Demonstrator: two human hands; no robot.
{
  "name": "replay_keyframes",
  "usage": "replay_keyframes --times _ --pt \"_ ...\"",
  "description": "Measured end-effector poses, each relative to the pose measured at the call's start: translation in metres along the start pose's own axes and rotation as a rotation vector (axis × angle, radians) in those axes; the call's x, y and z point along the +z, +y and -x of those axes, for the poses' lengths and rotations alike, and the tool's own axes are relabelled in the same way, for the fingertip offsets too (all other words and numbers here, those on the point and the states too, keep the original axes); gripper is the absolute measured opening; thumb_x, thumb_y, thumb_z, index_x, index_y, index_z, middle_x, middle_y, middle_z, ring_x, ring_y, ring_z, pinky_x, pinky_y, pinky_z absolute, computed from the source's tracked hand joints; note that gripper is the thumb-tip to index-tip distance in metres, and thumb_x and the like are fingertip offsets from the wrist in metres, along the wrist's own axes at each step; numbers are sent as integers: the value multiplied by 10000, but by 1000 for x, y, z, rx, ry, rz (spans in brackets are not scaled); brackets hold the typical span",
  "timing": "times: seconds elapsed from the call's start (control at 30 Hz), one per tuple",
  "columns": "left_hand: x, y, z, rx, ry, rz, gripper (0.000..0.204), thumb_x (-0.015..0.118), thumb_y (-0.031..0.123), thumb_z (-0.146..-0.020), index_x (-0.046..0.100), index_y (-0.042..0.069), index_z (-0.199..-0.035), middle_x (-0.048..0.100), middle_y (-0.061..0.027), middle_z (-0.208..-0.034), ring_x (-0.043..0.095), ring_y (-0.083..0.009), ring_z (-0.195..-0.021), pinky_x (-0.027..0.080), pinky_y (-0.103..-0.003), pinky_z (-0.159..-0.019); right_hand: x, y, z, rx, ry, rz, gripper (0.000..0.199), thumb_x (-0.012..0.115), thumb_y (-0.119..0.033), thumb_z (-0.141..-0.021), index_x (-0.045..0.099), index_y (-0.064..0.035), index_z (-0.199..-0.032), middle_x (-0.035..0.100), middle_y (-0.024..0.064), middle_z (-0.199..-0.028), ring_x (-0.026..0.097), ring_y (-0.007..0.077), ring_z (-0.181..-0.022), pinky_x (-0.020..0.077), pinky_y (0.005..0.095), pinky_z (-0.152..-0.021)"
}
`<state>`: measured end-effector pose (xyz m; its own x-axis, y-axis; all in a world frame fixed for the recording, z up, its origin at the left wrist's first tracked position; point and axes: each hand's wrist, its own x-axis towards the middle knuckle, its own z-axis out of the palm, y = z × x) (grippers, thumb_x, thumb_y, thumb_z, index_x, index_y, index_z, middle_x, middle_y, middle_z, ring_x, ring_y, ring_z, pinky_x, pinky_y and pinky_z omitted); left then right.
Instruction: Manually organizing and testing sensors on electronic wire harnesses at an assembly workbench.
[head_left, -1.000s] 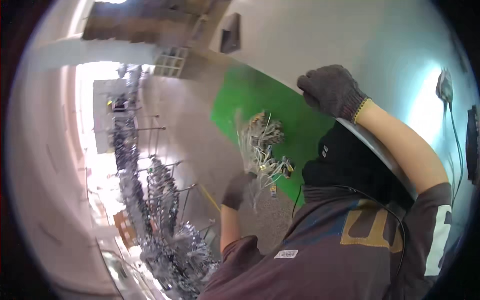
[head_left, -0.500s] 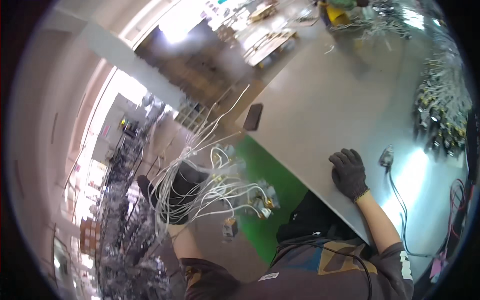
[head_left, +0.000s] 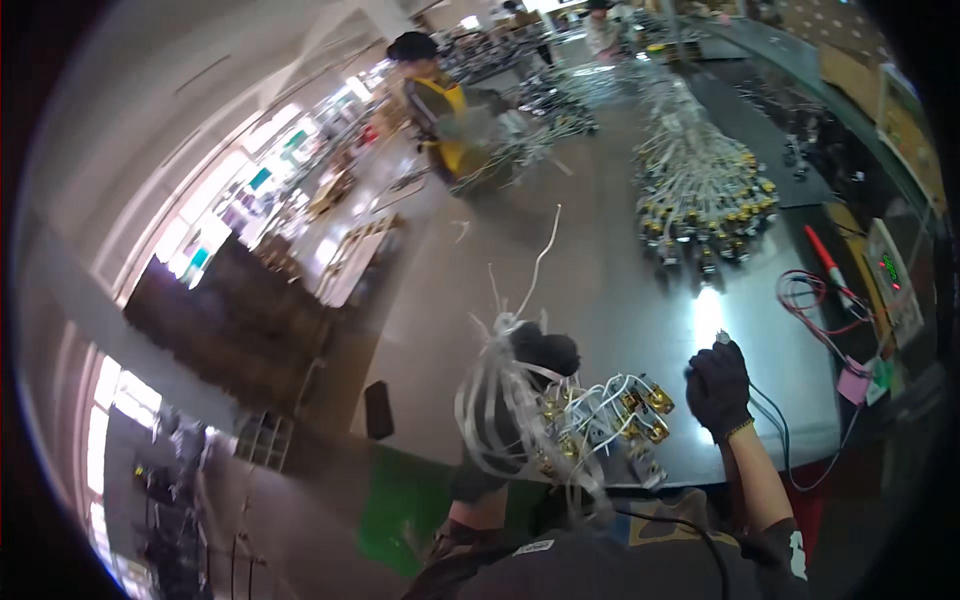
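Note:
My gloved left hand point(head_left: 543, 352) is closed round a looped bundle of white cables point(head_left: 500, 390), held over the near edge of the table. Several brass-coloured and metal sockets or connectors point(head_left: 610, 415) hang at the bundle's ends, to the right of that hand. On the table to the right, my gloved right hand point(head_left: 718, 392) is wrapped round a small grey connector point(head_left: 722, 338), whose tip shows past the fingers. A dark twin cord point(head_left: 772, 410) runs from beneath this hand. Part of the left hand is hidden by the cables.
A large pile of similar white cables point(head_left: 700, 150) lies farther up the grey table point(head_left: 430, 270). A meter with a lit display point(head_left: 892, 270), a red probe point(head_left: 825, 255) and red wires stand at the right. A dark flat block point(head_left: 379, 410) sits at the left edge. A co-worker point(head_left: 440, 110) stands across the table.
The view has swung to the right. My left hand has brought the cable bundle from beside the table to its near edge. My right hand has taken hold of the corded connector.

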<state>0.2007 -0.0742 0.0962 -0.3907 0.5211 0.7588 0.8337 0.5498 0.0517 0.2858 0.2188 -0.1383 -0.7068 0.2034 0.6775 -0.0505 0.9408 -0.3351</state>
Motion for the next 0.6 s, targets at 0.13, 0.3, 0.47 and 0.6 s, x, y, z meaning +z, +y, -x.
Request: replay_keyframes --times 0.13,0.3,0.47,0.6 --pt "44 -7 8 -642 -257 1452 769 730 336 -954 400 9 -1567 580 -193 -1470 562 -335 -1376 393 -465 -1201 -59 -21 4 354 268 -236 320 685 -131 -871 671 -48 -1180 688 135 -1179 655 322 -1119 485 491 -1036" --pt "88 -24 18 -212 -397 1561 1273 906 472 -721 172 32 -1664 334 -164 -1662 356 -319 -1536 284 -481 -1262 -143 -130 -61 147 291 -622 716 598 -464 -988 476 58 -1463 597 225 -1395 572 339 -1305 446 475 -1101" --pt "118 -13 43 -533 -427 1656 1074 677 654 -922 209 5 -1638 397 -154 -1621 390 -284 -1496 332 -466 -1227 -135 -197 -126 -10 94 -626 642 810 -313 -855 576 -14 -1372 591 252 -1404 619 400 -1261 500 476 -1046" --pt "134 -10 64 -418 -356 1896 1023 650 639 -946 220 22 -1639 394 -138 -1621 393 -284 -1493 332 -457 -1226 -122 -233 -126 -94 97 -292 479 799 -322 -859 647 -98 -1254 636 213 -1297 665 411 -1146 574 486 -926"
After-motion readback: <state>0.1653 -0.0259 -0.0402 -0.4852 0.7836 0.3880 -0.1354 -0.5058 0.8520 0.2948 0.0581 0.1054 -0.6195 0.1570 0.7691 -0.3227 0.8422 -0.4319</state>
